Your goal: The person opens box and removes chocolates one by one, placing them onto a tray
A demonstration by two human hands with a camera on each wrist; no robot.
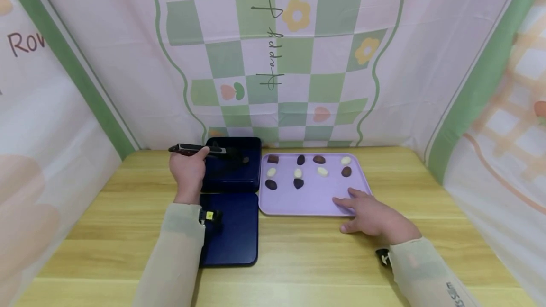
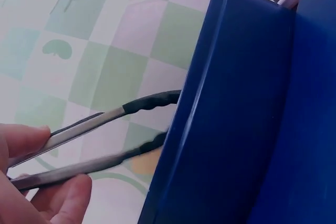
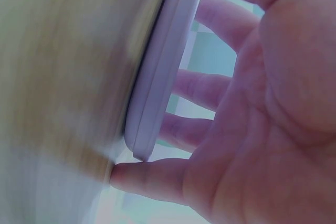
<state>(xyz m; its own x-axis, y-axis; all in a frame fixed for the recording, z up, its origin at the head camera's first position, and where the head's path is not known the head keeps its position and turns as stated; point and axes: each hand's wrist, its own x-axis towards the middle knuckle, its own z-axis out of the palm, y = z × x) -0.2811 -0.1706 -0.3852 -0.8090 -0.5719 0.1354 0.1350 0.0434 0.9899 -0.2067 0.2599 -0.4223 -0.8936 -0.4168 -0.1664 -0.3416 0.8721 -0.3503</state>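
My left hand (image 1: 187, 172) pinches metal tongs (image 2: 89, 126) with dark tips between thumb and fingers. The tongs reach over the rim of a deep navy box (image 1: 230, 185), their arms apart. Inside the box, near the tips, lies a small brownish piece (image 1: 245, 159); whether the tips touch it I cannot tell. My right hand (image 1: 373, 214) rests at the near right corner of a lilac tray (image 1: 298, 206), fingers spread over its rim. Rows of chocolate-like pieces lie on the tray: white ovals (image 1: 322, 172), dark ovals (image 1: 270, 184) and a brown square (image 1: 273, 159).
A flat navy lid (image 1: 239, 236) lies on the wooden table (image 1: 307, 259) in front of the box, close to the tray's left side. Behind the box and tray hangs a green checked cloth (image 1: 294, 56). Cloth walls also stand left and right.
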